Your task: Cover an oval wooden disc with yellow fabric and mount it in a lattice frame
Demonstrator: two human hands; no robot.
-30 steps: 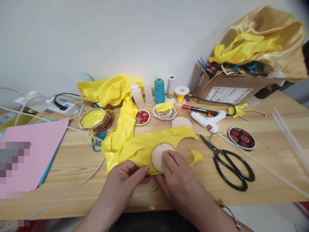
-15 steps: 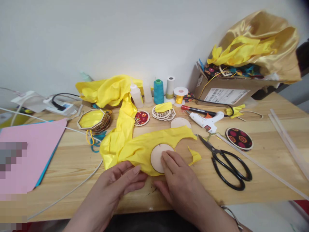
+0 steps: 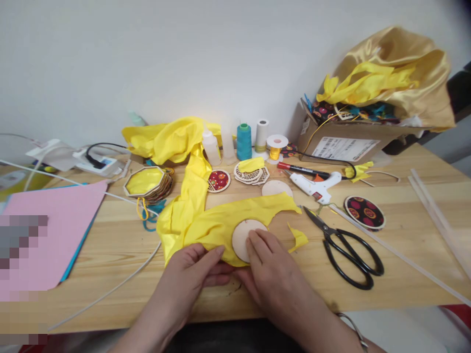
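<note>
Down at the near edge of the wooden table (image 3: 368,304), both hands work on a wooden disc (image 3: 243,235) that lies on a length of yellow fabric (image 3: 217,223). The right hand (image 3: 274,274) lies flat and open, fingertips pressing the lower right of the disc, gripping nothing. The left hand (image 3: 191,274) is loosely curled, its fingertips resting on the fabric's near hem at about 8 o'clock from the disc; whether it pinches the cloth cannot be told.

The fabric runs from the disc towards 11 o'clock, up to a crumpled heap by the wall. A small yellow scrap (image 3: 297,238) lies just beside the disc at 3 o'clock. Farther out at 3 o'clock sit black scissors (image 3: 346,247), blades shut, pointing towards 11 o'clock. At 1 o'clock from the disc rests a white glue gun (image 3: 316,185), with a red marker (image 3: 298,169) behind it and a round patterned patch (image 3: 365,212) to its right. A second plain wooden disc (image 3: 275,188) lies at 12 o'clock, partly under the fabric's edge.

Along the wall stand a teal thread spool (image 3: 243,141), a white spool (image 3: 261,135) and a reel of gold ribbon (image 3: 275,145). A stack of octagonal wooden frames (image 3: 147,182) sits at 10 o'clock, and pink paper (image 3: 51,230) covers the table at 9 o'clock. A cardboard box (image 3: 346,142) stuffed with gold satin stands at 2 o'clock.
</note>
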